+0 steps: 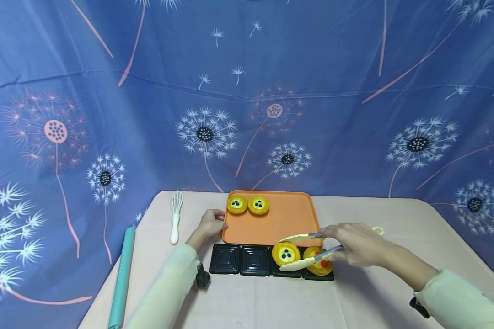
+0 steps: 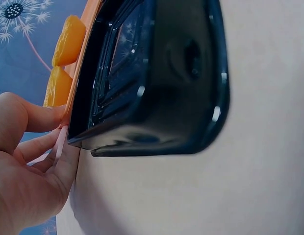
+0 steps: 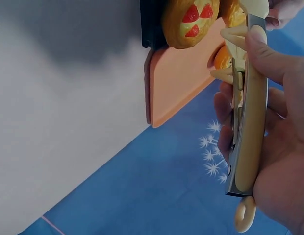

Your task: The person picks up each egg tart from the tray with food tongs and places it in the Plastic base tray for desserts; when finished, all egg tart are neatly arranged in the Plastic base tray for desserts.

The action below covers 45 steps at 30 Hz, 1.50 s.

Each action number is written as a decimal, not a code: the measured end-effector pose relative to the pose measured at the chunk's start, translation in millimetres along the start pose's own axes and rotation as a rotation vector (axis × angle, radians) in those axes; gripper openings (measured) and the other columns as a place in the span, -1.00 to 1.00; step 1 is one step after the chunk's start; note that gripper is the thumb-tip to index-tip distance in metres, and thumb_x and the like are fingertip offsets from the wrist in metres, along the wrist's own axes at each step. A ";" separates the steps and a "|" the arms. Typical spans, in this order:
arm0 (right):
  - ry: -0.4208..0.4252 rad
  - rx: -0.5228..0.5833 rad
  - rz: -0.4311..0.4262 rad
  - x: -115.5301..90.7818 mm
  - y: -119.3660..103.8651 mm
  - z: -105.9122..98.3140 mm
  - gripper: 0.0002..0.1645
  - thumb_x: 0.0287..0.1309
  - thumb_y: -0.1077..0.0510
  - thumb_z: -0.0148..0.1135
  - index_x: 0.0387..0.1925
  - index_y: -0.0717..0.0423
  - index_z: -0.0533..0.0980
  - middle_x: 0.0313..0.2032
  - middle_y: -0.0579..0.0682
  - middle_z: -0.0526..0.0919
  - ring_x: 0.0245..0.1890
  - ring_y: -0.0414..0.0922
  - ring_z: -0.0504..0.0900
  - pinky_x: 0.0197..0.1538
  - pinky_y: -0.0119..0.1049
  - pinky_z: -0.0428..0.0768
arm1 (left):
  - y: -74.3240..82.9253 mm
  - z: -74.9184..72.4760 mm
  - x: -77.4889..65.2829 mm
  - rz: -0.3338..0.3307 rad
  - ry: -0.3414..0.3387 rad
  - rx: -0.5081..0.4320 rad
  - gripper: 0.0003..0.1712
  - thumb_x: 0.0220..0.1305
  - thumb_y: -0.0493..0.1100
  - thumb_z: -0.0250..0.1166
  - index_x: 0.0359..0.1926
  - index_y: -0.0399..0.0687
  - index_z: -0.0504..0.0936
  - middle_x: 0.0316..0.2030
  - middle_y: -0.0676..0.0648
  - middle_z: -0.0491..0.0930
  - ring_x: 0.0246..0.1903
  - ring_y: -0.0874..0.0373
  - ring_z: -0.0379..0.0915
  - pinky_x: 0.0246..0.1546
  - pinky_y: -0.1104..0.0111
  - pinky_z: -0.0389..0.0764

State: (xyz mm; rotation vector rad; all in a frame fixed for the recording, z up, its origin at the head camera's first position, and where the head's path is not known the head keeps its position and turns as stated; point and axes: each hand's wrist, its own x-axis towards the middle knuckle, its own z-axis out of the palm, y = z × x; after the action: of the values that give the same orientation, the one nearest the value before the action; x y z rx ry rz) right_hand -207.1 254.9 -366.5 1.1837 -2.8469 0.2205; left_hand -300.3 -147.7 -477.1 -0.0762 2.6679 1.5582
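1. Orange and flat, the tray (image 1: 286, 221) lies toward the far side of the surface (image 1: 230, 301). My left grip (image 1: 211, 224) pinches its left edge, thumb on one side of the rim and fingers on the other.
2. My right grip (image 1: 354, 244) is wrapped round the tongs (image 3: 255, 132), thumb along one handle and fingers curled about the other. A pale ring (image 3: 245, 215) shows at their tail end.
3. The tongs point left with their tips parted, one arm on the far side of a blue-dotted tart (image 1: 286, 252), the other on its near side. Whether both tips press on it, I cannot tell.
4. That tart is at the third compartment from the left of the black box (image 1: 255, 260), whose four compartments run in a row just in front of the tray. I cannot tell whether it rests down in there or hangs slightly above.
5. In the rightmost compartment sits the red-topped tart (image 3: 191, 22), partly hidden from above by the nearer tong arm.
6. Two other tarts (image 1: 259, 206) lie side by side at the tray's far left corner, near my left grip.
7. Left of my arm lies the whisk (image 1: 176, 217), handle toward me; farther left, a teal roll (image 1: 122, 278) lines the edge.
8. Blue cloth (image 1: 346, 151) printed with dandelions hangs behind.
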 end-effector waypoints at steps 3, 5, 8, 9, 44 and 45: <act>-0.009 0.010 -0.002 0.3 -0.3 2.1 -0.35 -0.04 0.00 0.54 0.11 0.14 0.60 -0.03 -0.03 0.70 -0.34 -0.31 0.54 -0.29 -0.08 0.60 | 0.4 -0.1 -0.7 -0.001 0.002 0.004 -0.58 0.09 -0.46 0.35 0.03 -0.45 0.58 -0.24 -0.21 0.58 -0.22 -0.01 0.53 -0.17 0.23 0.59; -0.009 0.013 -0.004 0.3 -0.3 3.5 -0.35 -0.04 0.00 0.54 0.10 0.15 0.60 -0.04 -0.03 0.70 -0.36 -0.33 0.52 -0.30 -0.10 0.59 | 0.6 -0.1 -0.9 -0.002 0.001 0.002 -0.58 0.09 -0.46 0.35 0.03 -0.45 0.58 -0.24 -0.20 0.58 -0.22 -0.01 0.53 -0.17 0.23 0.59; -0.008 0.016 -0.002 0.3 -0.3 4.7 -0.36 -0.05 0.00 0.54 0.09 0.14 0.61 -0.04 -0.04 0.71 -0.33 -0.31 0.55 -0.29 -0.10 0.59 | 0.4 0.2 -0.6 -0.001 -0.003 -0.002 -0.58 0.09 -0.46 0.35 0.03 -0.45 0.58 -0.24 -0.20 0.57 -0.22 -0.01 0.52 -0.18 0.24 0.59; -0.009 0.019 0.000 0.5 -0.4 4.8 -0.37 -0.05 0.00 0.54 0.09 0.14 0.61 -0.05 -0.04 0.71 -0.32 -0.31 0.55 -0.29 -0.10 0.60 | 0.3 0.4 -0.5 0.000 -0.004 -0.003 -0.57 0.09 -0.46 0.35 0.04 -0.46 0.58 -0.24 -0.20 0.57 -0.22 -0.01 0.51 -0.18 0.24 0.59; 0.033 0.131 0.096 42.0 25.8 -21.9 0.06 -0.03 -0.28 0.49 0.28 0.41 0.40 -0.07 0.08 0.64 -0.43 -0.26 0.43 -0.49 -0.36 0.42 | -5.6 2.2 2.9 -0.011 0.002 -0.033 -0.56 0.07 -0.49 0.35 0.04 -0.46 0.58 -0.26 -0.17 0.57 -0.26 0.03 0.51 -0.24 0.31 0.59; 0.031 0.129 0.106 46.7 28.1 -20.7 0.07 -0.03 -0.28 0.48 0.28 0.41 0.40 -0.10 0.05 0.64 -0.42 -0.26 0.43 -0.49 -0.35 0.42 | -5.6 1.9 2.7 -0.012 0.002 -0.038 -0.57 0.07 -0.49 0.34 0.03 -0.47 0.58 -0.27 -0.17 0.57 -0.27 0.03 0.51 -0.25 0.31 0.59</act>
State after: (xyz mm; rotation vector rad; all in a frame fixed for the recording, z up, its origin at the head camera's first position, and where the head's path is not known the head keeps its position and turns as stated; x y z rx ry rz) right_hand -260.2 244.8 -344.5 1.0396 -2.9099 0.4295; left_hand -302.6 -148.9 -483.1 -0.0947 2.6347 1.6056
